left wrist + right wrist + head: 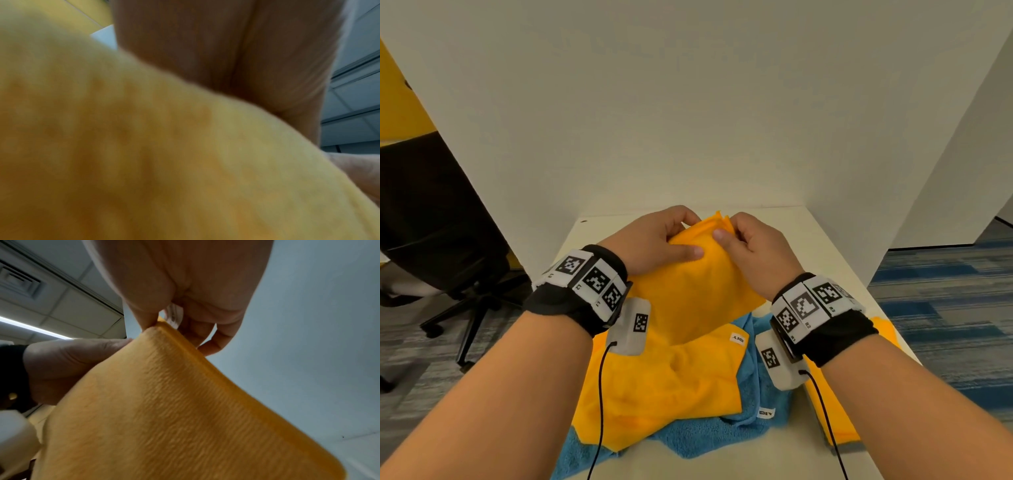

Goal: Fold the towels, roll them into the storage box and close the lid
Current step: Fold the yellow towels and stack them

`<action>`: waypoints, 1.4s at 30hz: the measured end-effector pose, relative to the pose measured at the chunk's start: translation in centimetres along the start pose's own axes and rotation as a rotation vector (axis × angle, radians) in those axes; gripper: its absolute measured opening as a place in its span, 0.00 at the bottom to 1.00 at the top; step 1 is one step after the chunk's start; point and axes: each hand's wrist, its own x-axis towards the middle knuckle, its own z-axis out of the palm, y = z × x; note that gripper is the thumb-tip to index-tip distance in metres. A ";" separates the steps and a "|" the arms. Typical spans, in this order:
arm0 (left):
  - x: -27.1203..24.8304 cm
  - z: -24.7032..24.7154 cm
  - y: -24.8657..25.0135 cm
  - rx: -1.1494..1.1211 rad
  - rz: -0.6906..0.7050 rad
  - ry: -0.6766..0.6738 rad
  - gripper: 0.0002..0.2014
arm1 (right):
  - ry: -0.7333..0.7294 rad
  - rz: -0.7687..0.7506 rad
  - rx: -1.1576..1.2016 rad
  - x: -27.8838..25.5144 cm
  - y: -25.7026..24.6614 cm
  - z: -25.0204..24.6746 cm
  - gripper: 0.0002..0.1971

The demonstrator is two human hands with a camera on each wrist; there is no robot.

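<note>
Nearest us, a blue towel point(722, 435) lies on the table point(835, 246) under an orange one point(664, 387). Farther out, our left hand point(654, 240) and right hand point(753, 246) each pinch the raised towel point(698, 291), corners together, above the pile.

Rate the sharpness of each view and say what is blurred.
Head view: sharp, evenly lit, wide-angle bending of the walls; both hands, left hand and right hand, pinch the orange microfibre towel. Left wrist view: heavily out of focus, the towel only a soft mass. Right wrist view: the towel's weave is crisp, the palm dim.
</note>
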 end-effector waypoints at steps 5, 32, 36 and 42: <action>0.1 -0.3 -1.3 0.192 -0.074 -0.022 0.17 | 0.176 0.076 -0.017 0.2 0.3 -0.8 0.12; 0.4 4.5 -3.4 -0.965 -0.311 0.046 0.23 | 0.428 0.001 0.024 1.2 -3.2 -2.4 0.09; 0.1 5.8 -3.5 -0.963 -0.379 -0.097 0.26 | 0.448 -0.020 0.022 1.4 -3.5 -2.6 0.09; 0.8 5.8 -3.3 -0.907 -0.402 0.087 0.26 | 0.503 0.056 0.006 1.7 -2.3 -2.9 0.09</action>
